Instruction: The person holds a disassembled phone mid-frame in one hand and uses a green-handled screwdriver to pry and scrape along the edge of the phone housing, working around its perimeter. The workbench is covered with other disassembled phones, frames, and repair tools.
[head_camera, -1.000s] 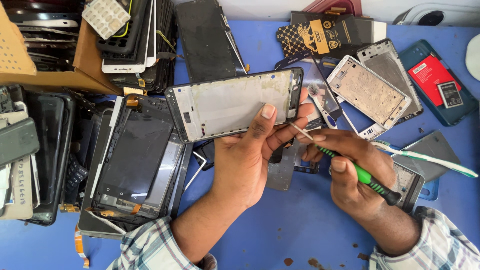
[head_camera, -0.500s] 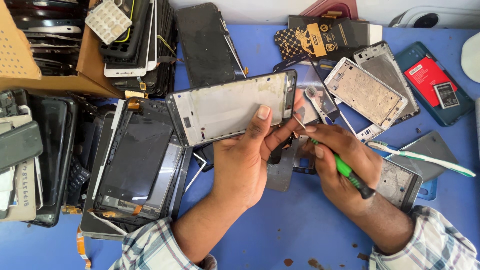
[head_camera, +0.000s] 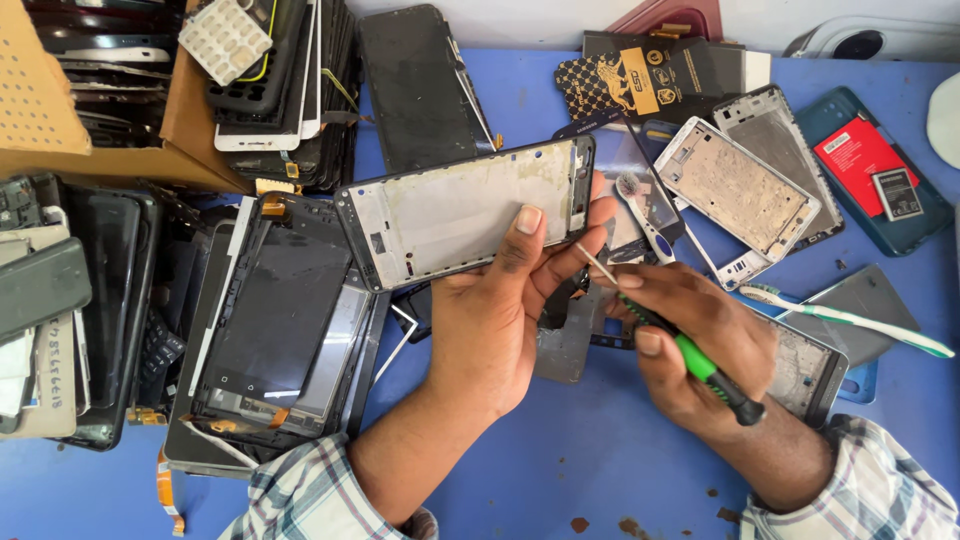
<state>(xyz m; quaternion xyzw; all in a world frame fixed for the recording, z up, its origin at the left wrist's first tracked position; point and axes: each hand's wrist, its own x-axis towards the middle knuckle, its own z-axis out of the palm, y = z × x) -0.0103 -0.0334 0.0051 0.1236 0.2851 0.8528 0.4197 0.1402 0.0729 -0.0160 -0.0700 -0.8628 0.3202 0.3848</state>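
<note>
A grey metal phone frame with a black rim (head_camera: 465, 210) lay tilted across the middle of the frame, its pale, scuffed inner plate facing up and its right end higher than its left. The left hand (head_camera: 500, 320) grasped it at the right end, thumb pressed on the plate and the fingers (head_camera: 580, 250) curled behind the edge. Just to the right, the right hand (head_camera: 700, 345) was clenched around a green-and-black screwdriver (head_camera: 690, 355), its thin metal tip pointing up-left toward the frame's right lower corner; whether it touched I could not tell. Both hands hovered over the blue surface (head_camera: 560, 460). A white toothbrush (head_camera: 845, 318) lay at the right, and stacked dark phone screens (head_camera: 270, 320) at the left.
</note>
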